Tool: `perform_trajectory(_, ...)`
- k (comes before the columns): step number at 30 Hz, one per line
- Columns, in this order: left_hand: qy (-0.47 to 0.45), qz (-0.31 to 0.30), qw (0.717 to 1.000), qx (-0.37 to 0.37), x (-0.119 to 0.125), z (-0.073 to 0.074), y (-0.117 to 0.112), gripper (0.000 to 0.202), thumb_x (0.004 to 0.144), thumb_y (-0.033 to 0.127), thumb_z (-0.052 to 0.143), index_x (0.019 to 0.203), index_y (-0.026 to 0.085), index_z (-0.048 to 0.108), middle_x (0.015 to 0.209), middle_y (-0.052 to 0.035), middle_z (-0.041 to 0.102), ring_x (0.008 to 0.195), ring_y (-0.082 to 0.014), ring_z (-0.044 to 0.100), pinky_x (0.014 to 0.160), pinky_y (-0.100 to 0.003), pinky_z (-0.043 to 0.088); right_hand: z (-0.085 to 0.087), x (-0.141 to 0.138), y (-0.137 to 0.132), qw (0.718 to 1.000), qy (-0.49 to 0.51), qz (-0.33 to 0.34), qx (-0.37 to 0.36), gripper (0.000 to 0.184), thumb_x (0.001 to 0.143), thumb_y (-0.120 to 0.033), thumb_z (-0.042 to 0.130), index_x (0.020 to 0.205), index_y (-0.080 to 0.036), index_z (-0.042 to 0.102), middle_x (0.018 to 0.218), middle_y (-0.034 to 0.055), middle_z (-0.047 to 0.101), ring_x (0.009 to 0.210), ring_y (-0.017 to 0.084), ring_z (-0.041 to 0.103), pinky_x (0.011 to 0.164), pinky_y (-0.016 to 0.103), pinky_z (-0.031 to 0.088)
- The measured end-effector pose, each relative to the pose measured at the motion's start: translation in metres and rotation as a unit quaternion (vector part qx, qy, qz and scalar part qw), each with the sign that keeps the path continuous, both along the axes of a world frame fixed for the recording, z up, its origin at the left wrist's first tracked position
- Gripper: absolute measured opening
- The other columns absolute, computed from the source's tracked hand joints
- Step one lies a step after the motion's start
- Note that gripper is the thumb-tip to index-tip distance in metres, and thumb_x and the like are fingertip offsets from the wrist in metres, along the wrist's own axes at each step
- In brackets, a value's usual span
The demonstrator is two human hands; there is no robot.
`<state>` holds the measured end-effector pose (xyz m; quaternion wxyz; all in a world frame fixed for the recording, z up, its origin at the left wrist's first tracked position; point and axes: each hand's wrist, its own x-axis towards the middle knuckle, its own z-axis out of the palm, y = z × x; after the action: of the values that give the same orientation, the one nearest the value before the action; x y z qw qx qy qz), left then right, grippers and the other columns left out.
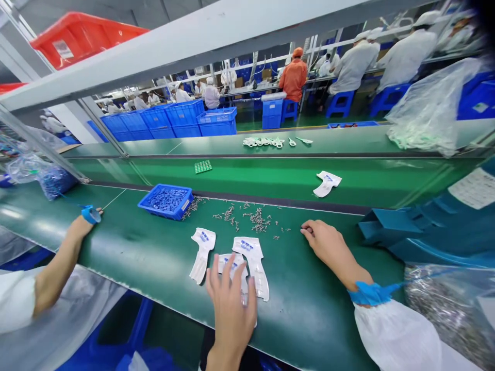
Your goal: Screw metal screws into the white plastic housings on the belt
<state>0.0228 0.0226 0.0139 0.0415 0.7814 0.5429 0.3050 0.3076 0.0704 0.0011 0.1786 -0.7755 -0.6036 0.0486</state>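
Green conveyor belt [309, 319] carries 3 white printed pieces [251, 257], narrow ends pointing nearward, under a spread hand [232, 304], its grip released on nothing.

on the green belt [305, 309], one hand [231, 309] spreads its fingers over white printed pieces [247, 248], a sleeved hand [328, 243] lies flat beside scattered metal parts [255, 219], and a third hand [88, 221] rests at the belt's edge, left of a blue crate [170, 210] of small blue parts [164, 198].

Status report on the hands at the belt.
Left hand resting on belt edge, empty. Right hand empty, beside scattered metal parts. Another person's hand over white pieces.
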Motion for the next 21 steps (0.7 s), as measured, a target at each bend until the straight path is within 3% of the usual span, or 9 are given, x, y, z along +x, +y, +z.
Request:
perform_trajectory(4,0.025,-0.102,0.994,-0.023,0.008,0.008,-0.010,0.031,0.094,0.024,0.053,0.123,0.030,0.063,0.134,-0.0025,0.063,0.140,-0.0324,0.039,0.116,-0.062,0.020,0.013,-0.001,-0.003,0.998,0.021,-0.007,-0.051,0.021,0.092,-0.022,0.047,0.092,-0.019,0.068,0.090,0.0092,0.071,0.085,0.027,0.066,0.066,0.033,0.042)
perform_trajectory(9,0.039,-0.204,0.976,-0.057,0.008,0.011,-0.008,0.037,0.094,0.027,0.054,0.131,0.029,0.058,0.134,-0.0016,0.063,0.139,-0.0301,0.041,0.117,-0.061,0.020,0.045,-0.029,-0.024,0.973,0.201,0.054,-0.101,0.014,0.086,-0.023,0.052,0.082,-0.022,0.064,0.082,0.0031,0.072,0.078,0.021,0.066,0.071,0.030,0.045)
perform_trajectory(14,0.033,-0.175,0.981,-0.083,0.005,0.008,-0.005,0.049,0.092,0.037,0.058,0.138,0.023,0.052,0.140,-0.0061,0.059,0.143,-0.0331,0.036,0.118,-0.060,0.020,0.066,-0.076,-0.055,0.924,0.321,0.141,-0.156,0.015,0.089,-0.029,0.050,0.082,-0.023,0.062,0.075,-0.0006,0.066,0.069,0.017,0.060,0.063,0.026,0.045)
perform_trajectory(21,0.027,-0.173,0.977,-0.122,0.006,0.006,-0.004,0.050,0.092,0.044,0.057,0.137,0.023,0.052,0.137,-0.0068,0.061,0.145,-0.0336,0.033,0.119,-0.060,0.017,0.047,-0.095,-0.059,0.943,0.259,0.146,-0.150,0.019,0.094,-0.033,0.047,0.084,-0.023,0.060,0.071,-0.0010,0.059,0.065,0.018,0.055,0.060,0.028,0.039)
